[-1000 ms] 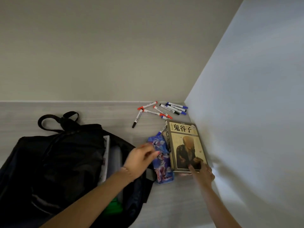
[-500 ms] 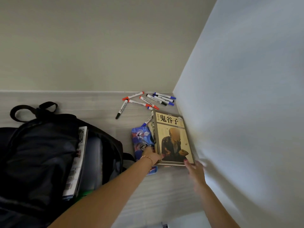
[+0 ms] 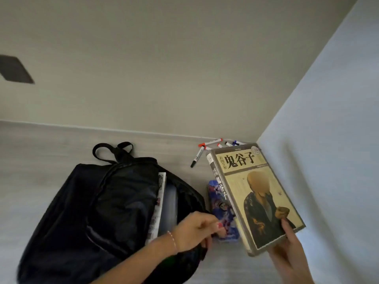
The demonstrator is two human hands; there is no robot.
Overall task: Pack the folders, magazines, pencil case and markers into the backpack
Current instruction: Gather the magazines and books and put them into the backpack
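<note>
Lifted off the table since half a second ago, the thick book (image 3: 254, 193) now tilts in the air with its near corner raised, where before it lay flat beside the pencil case. Nearest the camera, the right hand (image 3: 291, 253) grips that near corner, thumb curled over the yellow cover and fingers hidden beneath. The left hand (image 3: 194, 230) has drawn back from the book's edge; its fingers are loosely curled at the backpack's opening, just beside the near end of the pencil case, and whether they pinch the bag's rim or merely touch it cannot be told.

A black backpack (image 3: 98, 212) lies on the table (image 3: 41, 160) at the left, its mouth unzipped toward the right, with a magazine (image 3: 159, 203) and a pale folder (image 3: 170, 203) already standing inside. The opening's right edge sits close to the blue patterned pencil case (image 3: 221, 214), which lies flat between bag and book, partly under the book's raised spine.

Farther back, the markers (image 3: 207, 149) are scattered on the table in the corner, some hidden behind the book's far edge; one black-tipped marker lies apart, angled toward the bag. Bare table stretches left of them, behind the backpack's carry loop. On the right the side wall (image 3: 328, 140) stands close alongside the book's long edge, and the back wall (image 3: 164, 68) closes the table just beyond the markers.
</note>
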